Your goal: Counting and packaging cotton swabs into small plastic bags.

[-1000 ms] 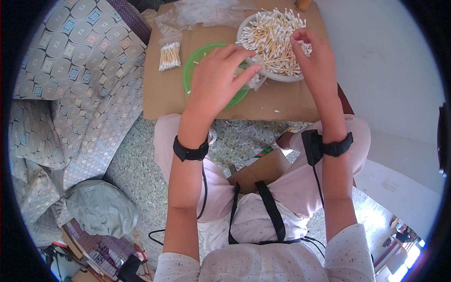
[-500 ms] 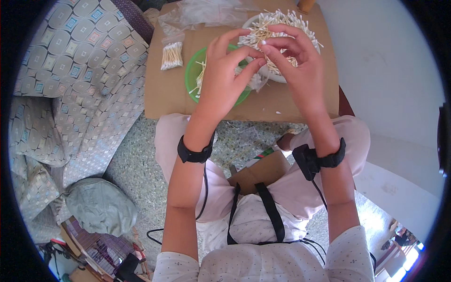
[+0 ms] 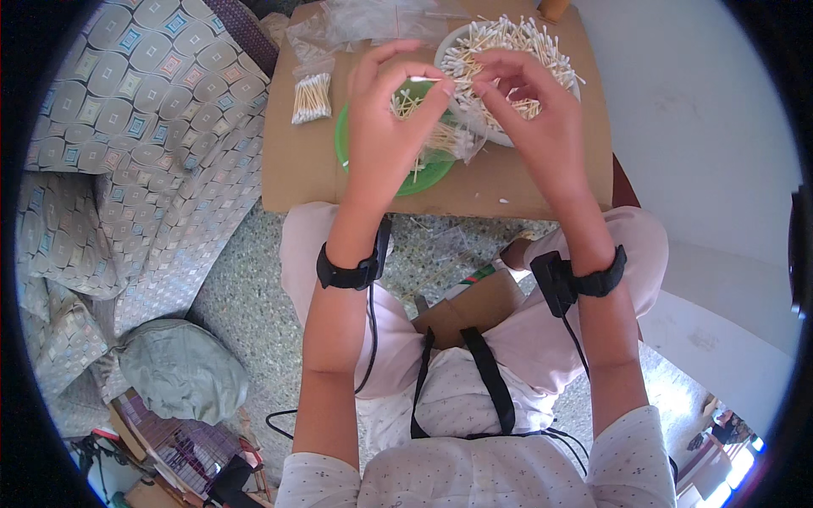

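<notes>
A single cotton swab (image 3: 432, 80) lies level between my hands above the bowls. My left hand (image 3: 383, 123) pinches its white-tipped end between thumb and forefinger, the other fingers curled loosely. My right hand (image 3: 549, 118) is closed in a pinch at the swab's other end, which its fingertips hide. Beneath my left hand is a green bowl (image 3: 342, 140) with loose swabs in it. A clear plastic bag of swabs (image 3: 457, 142) rests at that bowl's right side. Behind my right hand a white bowl (image 3: 496, 138) is heaped with swabs.
A filled small bag of swabs (image 3: 312, 97) lies left of the green bowl on the brown cardboard surface (image 3: 296, 173). Several clear empty bags (image 3: 364, 24) are piled at the far edge. A white wall (image 3: 677, 110) borders the right side; patterned fabric (image 3: 152, 127) hangs at left.
My left hand has shifted slightly left and turned, now pinching a swab's end. The swab, earlier mostly hidden at my right fingertips, now stretches between both hands. The bag by the bowl shows more.
</notes>
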{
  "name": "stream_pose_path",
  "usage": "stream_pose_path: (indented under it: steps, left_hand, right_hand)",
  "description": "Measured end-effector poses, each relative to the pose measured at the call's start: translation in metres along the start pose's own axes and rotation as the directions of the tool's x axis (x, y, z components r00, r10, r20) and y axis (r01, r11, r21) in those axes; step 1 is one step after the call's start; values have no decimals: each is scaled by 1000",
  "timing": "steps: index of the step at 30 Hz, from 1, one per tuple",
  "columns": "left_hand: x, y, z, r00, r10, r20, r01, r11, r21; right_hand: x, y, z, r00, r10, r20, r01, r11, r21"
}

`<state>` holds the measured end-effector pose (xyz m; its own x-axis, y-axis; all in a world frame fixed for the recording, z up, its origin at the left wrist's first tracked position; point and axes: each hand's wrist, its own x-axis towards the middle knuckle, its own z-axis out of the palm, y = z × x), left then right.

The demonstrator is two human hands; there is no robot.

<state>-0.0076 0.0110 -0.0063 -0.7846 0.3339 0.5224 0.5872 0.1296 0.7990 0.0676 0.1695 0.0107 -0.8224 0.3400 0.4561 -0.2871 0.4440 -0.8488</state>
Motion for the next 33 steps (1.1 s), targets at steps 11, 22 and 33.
stream_pose_path:
  steps: [11,22,33]
  left_hand:
    - [-1,4,0,997,72,2,-72,990,122]
    - [3,0,-6,997,-55,55,64,981,-183]
    - [5,1,-11,992,-58,115,68,994,-90]
  right_hand:
    - [-9,-4,10,977,118,177,-111,992,-52]
    - [-10,0,9,948,180,262,-246,938,245]
    - [-6,2,2,971,200,128,-211,974,84]
